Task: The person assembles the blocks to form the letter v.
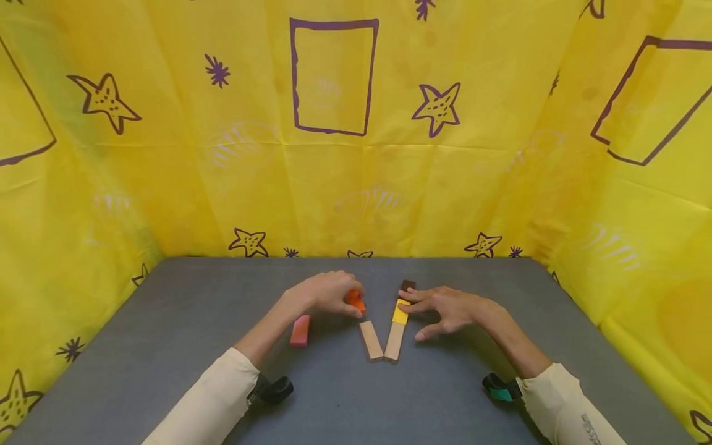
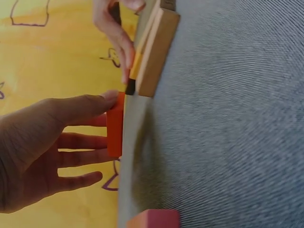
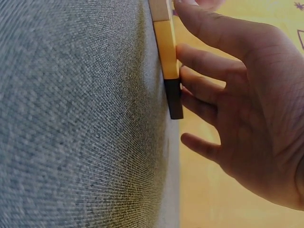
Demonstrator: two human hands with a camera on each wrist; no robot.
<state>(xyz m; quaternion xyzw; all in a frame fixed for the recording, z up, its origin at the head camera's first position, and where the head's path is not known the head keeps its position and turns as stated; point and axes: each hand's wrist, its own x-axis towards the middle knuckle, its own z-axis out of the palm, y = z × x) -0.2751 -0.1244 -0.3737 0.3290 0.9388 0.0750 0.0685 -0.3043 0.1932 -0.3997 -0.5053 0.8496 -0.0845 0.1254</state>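
In the head view my left hand (image 1: 329,293) pinches an orange block (image 1: 356,301) between thumb and fingers, close above the far end of a plain wooden block (image 1: 371,340). My right hand (image 1: 453,309) has its fingertips on a yellow block (image 1: 400,312) and a dark brown block (image 1: 408,286), with the thumb held apart. These two lie end to end with a second plain wooden block (image 1: 394,342), forming a straight row. The near ends of the two wooden blocks meet in a V. In the right wrist view the fingers (image 3: 204,61) are spread and fairly straight.
A pink block (image 1: 300,330) lies on the grey table (image 1: 345,402) by my left wrist. Yellow cloth (image 1: 334,185) with purple starfish drawings hangs behind the table and at both sides. Each wrist wears a dark camera mount.
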